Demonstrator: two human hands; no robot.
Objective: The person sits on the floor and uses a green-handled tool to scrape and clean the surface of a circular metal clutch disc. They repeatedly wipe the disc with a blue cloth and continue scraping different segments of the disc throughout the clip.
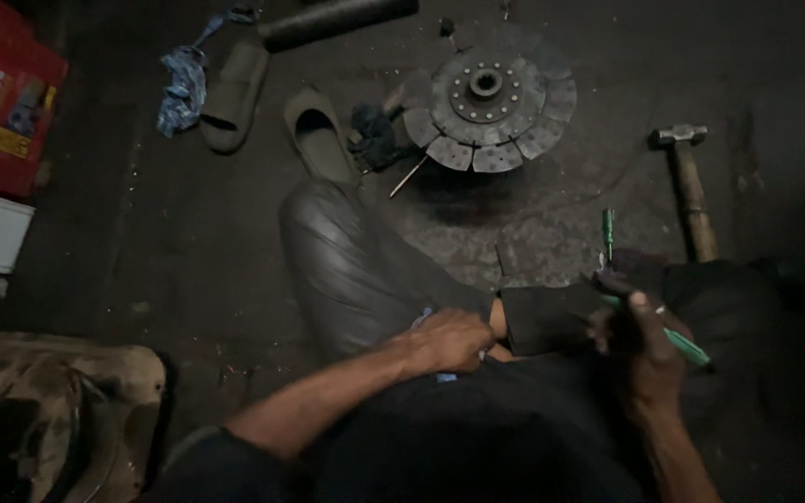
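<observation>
The person's right hand (640, 340) is closed around a slim green-handled tool (677, 342), perhaps a screwdriver or pen, though the dim light leaves its tip unclear; the handle juts out to the hand's outer side. The left hand (454, 340) is curled shut over a pale blue scrap of cloth or paper (426, 321), pressing it against the thigh, so both hands are occupied and neither touches the main workpiece. That workpiece, a round grey metal clutch disc with segmented friction pads and a splined hub (491, 98), lies flat on the dark concrete floor (188, 251) well ahead of both hands, beyond the bent knee in grey trousers (347, 261). Judging by how it lies, the disc is already out and stripped bare, with work on it apparently paused. A second small green-handled tool (608, 231) stands just ahead of the right hand, and a wooden-handled steel hammer (687, 186) rests untouched further ahead and outward. Two olive slip-on shoes (272, 112) sit far ahead of the left hand.
</observation>
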